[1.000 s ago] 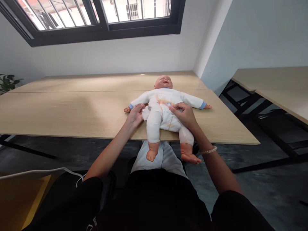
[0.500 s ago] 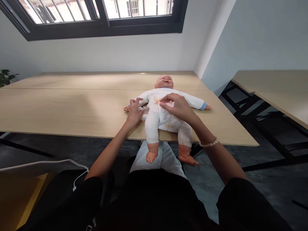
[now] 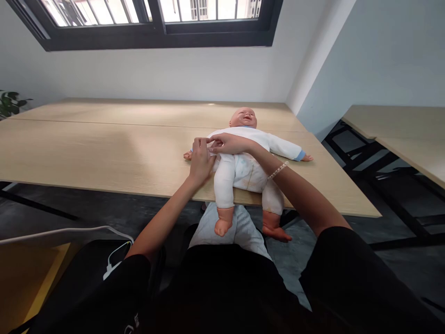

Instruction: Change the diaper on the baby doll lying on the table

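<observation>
A baby doll [image 3: 253,134] in a white top with blue cuffs lies on its back, its feet hanging past the table's front edge. Around its hips is a white diaper [image 3: 247,174] with a faint printed pattern and yellowish marks. My left hand [image 3: 201,160] is closed on the diaper's side at the left of the doll's waist. Reaching across the belly, my right hand [image 3: 229,144] has its fingers pinched together right beside my left fingers. What lies between those fingertips is hidden.
The doll rests on a light wooden table [image 3: 104,153] against the wall below a window [image 3: 156,39]. A second table [image 3: 410,130] stands to the right. A white cable [image 3: 86,228] and a yellow box-like thing [image 3: 34,273] are at lower left.
My right hand has moved left across the doll's belly to meet my left hand. My left hand stays at the doll's side, its fingers closer in. The view has shifted slightly.
</observation>
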Tool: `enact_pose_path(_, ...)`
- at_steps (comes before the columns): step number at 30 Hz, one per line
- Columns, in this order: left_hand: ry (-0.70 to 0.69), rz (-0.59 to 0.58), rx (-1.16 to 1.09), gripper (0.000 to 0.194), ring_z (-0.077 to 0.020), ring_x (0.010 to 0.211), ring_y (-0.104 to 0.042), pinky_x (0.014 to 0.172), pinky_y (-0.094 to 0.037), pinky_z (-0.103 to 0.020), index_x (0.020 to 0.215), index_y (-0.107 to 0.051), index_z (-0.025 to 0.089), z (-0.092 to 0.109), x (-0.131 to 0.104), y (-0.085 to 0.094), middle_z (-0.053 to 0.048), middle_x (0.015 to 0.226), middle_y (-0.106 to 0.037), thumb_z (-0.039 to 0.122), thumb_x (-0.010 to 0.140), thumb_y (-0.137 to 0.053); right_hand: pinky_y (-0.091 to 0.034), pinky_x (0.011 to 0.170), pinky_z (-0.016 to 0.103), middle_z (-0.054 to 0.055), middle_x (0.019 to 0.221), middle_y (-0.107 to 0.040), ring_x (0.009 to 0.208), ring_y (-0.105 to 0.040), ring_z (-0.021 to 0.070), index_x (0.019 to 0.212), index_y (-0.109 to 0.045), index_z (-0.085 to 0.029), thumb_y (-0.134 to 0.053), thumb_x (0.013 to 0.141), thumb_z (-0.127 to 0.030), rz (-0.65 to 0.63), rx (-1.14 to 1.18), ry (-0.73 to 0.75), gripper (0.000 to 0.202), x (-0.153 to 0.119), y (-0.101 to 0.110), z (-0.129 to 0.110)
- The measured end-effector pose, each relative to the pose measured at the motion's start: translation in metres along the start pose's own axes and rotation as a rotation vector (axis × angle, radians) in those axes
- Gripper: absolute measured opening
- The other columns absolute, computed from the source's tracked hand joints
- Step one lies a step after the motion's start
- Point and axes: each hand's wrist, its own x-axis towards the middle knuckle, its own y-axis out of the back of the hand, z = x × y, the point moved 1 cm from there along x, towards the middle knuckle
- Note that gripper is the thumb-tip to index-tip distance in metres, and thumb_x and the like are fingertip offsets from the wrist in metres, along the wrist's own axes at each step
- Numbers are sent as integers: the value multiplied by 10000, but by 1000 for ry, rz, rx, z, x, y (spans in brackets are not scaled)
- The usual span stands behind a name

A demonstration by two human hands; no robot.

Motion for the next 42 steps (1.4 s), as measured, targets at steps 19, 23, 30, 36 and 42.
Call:
enact_pose_path(19,319,-175,-641,127,-140,735,-549,687,-425,-233,872,-592,189,-1,4,-7,3,781,-597,259,828,-688,-439,714,288,32,887,-645,771,-577,160,802,-694,-195,-668,887,-178,242,-227,154,90,-15,0,-25)
enact_pose_path(23,328,-159,-693,256,-126,656,-512,618,-397,-231,787,-623,174,-3,7,-8,-2,710,-588,405,874,-692,-448,731,301,29,829,-680,762,-577,168,809,-706,-193,-632,886,-167,267,-215,191,110,-11,5,-23)
enact_pose_path(30,307,-110,-597,247,-109,619,-442,560,-325,-219,691,-583,167,5,15,-16,26,638,-532,330,844,-687,-449,668,303,23,735,-688,681,-598,172,782,-687,-197,-635,891,-392,413,4,122,230,-12,8,-3)
enact_pose_path(36,240,-59,-533,342,-114,630,-405,590,-326,-232,602,-495,173,11,16,-19,30,601,-448,300,883,-641,-350,541,293,5,610,-577,549,-448,138,672,-555,-216,-550,878,-791,487,57,124,611,-11,4,7)
enact_pose_path(42,195,-39,-492,455,-111,615,-366,588,-308,-240,577,-427,181,7,15,-19,34,599,-390,374,946,-610,-389,532,272,15,722,-603,578,-539,131,774,-574,-209,-489,804,-915,562,281,136,712,-9,3,6)
